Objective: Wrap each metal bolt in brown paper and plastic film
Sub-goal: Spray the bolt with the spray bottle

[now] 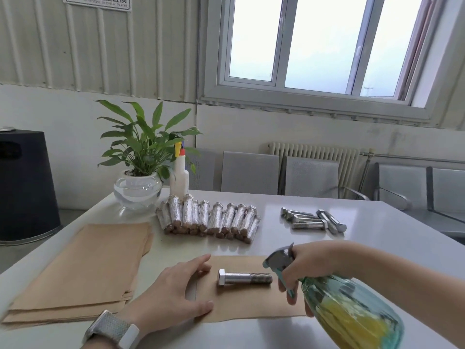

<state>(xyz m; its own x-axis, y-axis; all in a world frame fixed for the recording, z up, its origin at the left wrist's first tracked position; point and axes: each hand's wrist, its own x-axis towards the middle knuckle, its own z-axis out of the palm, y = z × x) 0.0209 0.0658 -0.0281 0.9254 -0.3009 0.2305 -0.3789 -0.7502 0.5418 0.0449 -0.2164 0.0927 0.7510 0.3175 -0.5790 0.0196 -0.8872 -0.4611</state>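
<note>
A bare metal bolt (244, 278) lies on a single sheet of brown paper (251, 303) near the table's front edge, head to the left. My left hand (173, 293) rests flat on the sheet's left edge, fingers apart, holding nothing. My right hand (309, 265) grips a teal glass spray bottle (352, 313) with yellow liquid, its nozzle pointing left toward the bolt's threaded end. Several wrapped bolts (208, 217) lie in a row farther back. Several bare bolts (312, 220) lie in a loose pile at the right.
A stack of brown paper sheets (83, 268) lies at the left on the white table (377, 248). A potted plant in a glass bowl (137, 190) and a white squeeze bottle (179, 180) stand at the back left. Grey chairs (309, 177) line the far side.
</note>
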